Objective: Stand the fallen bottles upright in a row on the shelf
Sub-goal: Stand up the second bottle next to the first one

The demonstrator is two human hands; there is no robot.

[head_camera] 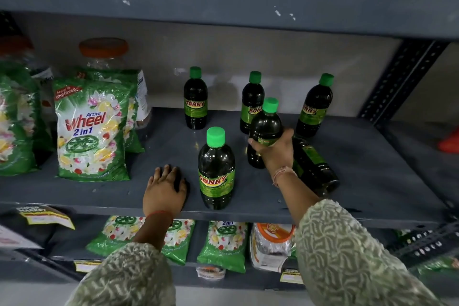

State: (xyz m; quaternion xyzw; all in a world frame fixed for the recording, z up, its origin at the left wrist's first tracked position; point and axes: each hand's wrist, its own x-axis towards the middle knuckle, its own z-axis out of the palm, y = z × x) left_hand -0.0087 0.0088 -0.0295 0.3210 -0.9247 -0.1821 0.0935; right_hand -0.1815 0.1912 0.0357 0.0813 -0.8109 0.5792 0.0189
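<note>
Dark bottles with green caps and "SUNNY" labels are spread over the grey shelf (pixel 372 169). Three stand upright along the back: one at the left (pixel 195 99), one in the middle (pixel 252 102), one at the right (pixel 315 107). Another upright bottle (pixel 216 169) stands near the front edge. My right hand (pixel 275 149) is shut on an upright bottle (pixel 265 129) at its middle. One bottle (pixel 314 166) lies on its side just right of my right wrist, partly hidden by my arm. My left hand (pixel 165 189) rests flat on the shelf, left of the front bottle.
Green "Wheel" detergent packs (pixel 92 129) and an orange-lidded jar (pixel 104 54) fill the shelf's left side. A perforated metal post (pixel 402 79) bounds the right. More packs (pixel 223 243) lie on the shelf below; blue containers stand on the shelf above.
</note>
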